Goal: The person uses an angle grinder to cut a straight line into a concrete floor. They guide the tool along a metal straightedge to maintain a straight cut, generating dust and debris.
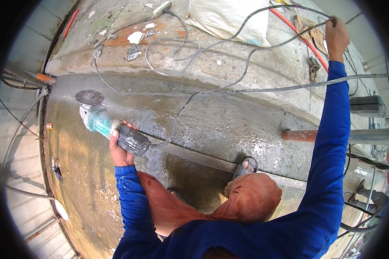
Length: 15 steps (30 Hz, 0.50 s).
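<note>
My left hand (122, 144) is wrapped round the black rear body of a teal angle grinder (100, 121). Its grey cutting disc (90, 97) points away to the left, over the wet concrete floor (194, 116); whether it spins or touches the floor I cannot tell. Raised far out at the upper right, my right hand (338, 38) has its fingers closed on a dark power cable (285, 42). The cable loops across a concrete ledge. A long flat strip (194, 155) lies on the floor between the grinder and my sandalled foot (250, 164).
On the ledge (116, 56) lie a white sack (229, 21), an orange pipe (300, 36) and rubble. A rusty pipe end (298, 135) juts in at the right, near a black-ended block (367, 106). Pale metal sheeting (21, 172) borders the left side, with hanging cables.
</note>
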{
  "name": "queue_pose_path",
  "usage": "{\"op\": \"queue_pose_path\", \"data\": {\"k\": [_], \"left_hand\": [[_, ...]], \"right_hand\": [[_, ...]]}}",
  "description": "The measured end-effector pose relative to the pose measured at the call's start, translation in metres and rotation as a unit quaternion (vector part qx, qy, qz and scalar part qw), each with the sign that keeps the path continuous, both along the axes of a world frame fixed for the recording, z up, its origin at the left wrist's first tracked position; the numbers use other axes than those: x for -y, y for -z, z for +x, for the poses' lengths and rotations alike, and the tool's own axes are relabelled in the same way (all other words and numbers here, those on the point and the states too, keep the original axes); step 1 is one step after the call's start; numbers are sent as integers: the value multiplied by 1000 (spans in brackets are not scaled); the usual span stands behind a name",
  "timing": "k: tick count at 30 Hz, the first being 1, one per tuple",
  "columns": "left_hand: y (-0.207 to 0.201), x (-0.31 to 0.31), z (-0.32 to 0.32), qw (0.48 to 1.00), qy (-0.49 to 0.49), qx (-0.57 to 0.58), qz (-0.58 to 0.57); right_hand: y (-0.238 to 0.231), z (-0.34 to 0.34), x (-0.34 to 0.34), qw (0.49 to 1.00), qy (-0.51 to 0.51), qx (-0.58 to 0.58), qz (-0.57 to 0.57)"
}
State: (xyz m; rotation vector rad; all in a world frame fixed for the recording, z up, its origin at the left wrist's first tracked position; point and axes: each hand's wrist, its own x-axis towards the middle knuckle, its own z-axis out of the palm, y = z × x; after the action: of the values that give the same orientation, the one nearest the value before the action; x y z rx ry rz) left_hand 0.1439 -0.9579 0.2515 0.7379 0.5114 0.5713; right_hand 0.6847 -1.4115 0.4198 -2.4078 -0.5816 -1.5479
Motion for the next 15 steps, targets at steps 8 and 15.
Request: {"op": "queue_pose_path", "data": {"k": [8, 15], "left_hand": [[-11, 15, 1, 999, -14, 3, -31], [-15, 24, 7, 998, -49, -17, -29]], "right_hand": [[91, 105, 107, 877, 124, -465, -3], [215, -200, 33, 888, 17, -360, 285]]}}
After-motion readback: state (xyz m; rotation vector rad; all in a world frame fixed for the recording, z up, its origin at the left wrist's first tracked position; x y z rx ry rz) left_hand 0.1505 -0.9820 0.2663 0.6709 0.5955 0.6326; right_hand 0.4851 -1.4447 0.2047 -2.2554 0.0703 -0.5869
